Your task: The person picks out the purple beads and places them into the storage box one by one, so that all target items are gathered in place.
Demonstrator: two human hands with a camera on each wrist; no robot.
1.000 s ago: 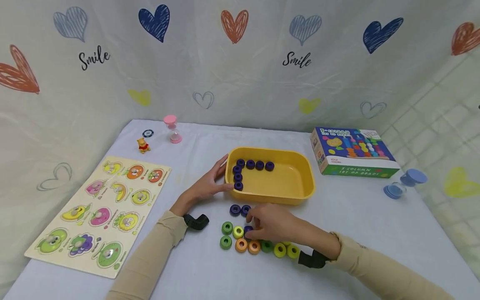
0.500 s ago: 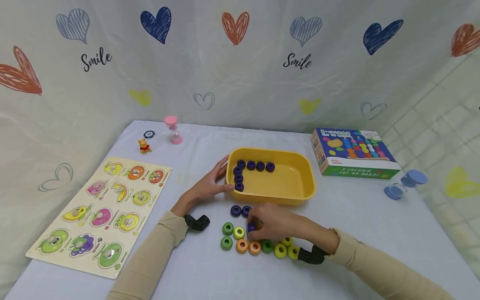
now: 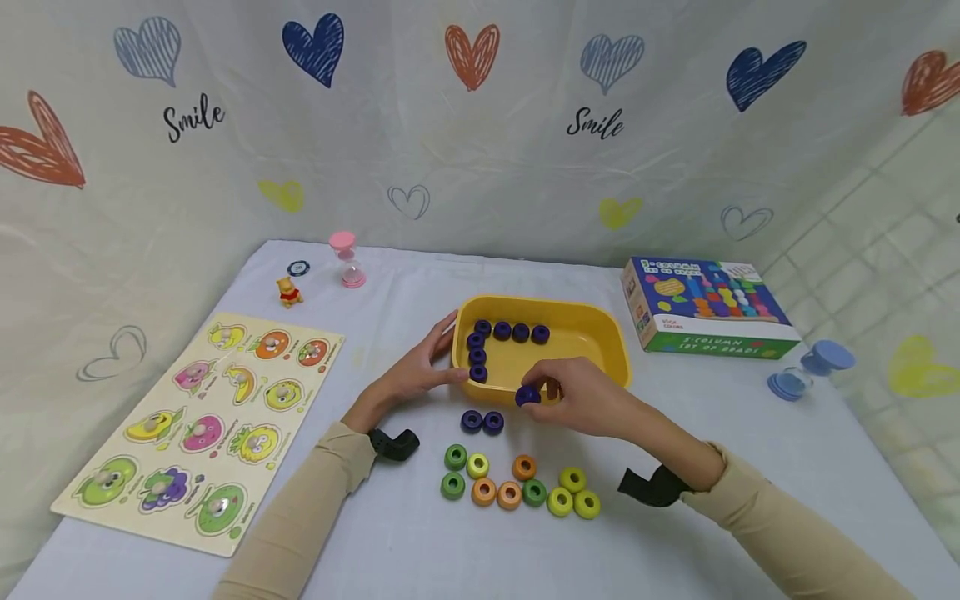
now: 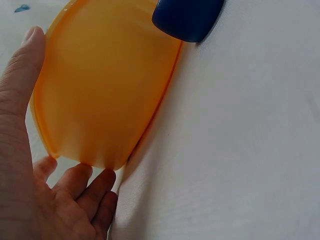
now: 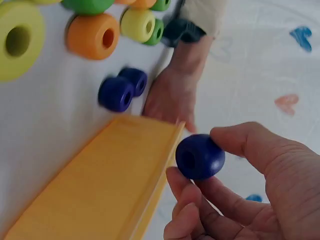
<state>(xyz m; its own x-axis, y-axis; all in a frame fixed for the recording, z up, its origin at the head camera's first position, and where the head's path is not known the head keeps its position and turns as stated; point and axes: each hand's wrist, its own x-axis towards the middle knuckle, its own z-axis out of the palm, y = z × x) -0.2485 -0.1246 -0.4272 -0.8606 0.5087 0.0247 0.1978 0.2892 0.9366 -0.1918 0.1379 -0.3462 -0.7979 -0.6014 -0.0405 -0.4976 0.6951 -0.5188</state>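
Observation:
My right hand [image 3: 588, 400] pinches a dark blue bead [image 3: 527, 396] between thumb and fingers. It holds the bead over the near wall of a yellow tray [image 3: 585, 329]; in the right wrist view the bead [image 5: 199, 157] is off the table, above the tray's rim. My left hand [image 3: 420, 367] holds the tray's left end, thumb at the near side and fingers round the end wall, as the left wrist view shows. Several dark blue beads [image 3: 520, 332] lie inside along the tray's left and far walls. Two more dark blue beads [image 3: 472, 422] sit on the table just in front.
Green [image 3: 455, 456], yellow [image 3: 559, 501] and orange beads [image 3: 483, 492] lie nearer me. A fruit puzzle board [image 3: 202, 429] is at left, with a bear figurine [image 3: 288, 292], chip [image 3: 298, 267] and pink hourglass [image 3: 348, 262] behind. A bead-set box [image 3: 708, 304] and blue hourglass [image 3: 810, 368] stand at right.
My right hand has lifted the dark blue bead from among the beads on the table and carried it up and forward to the tray's near wall. My left hand stays on the tray.

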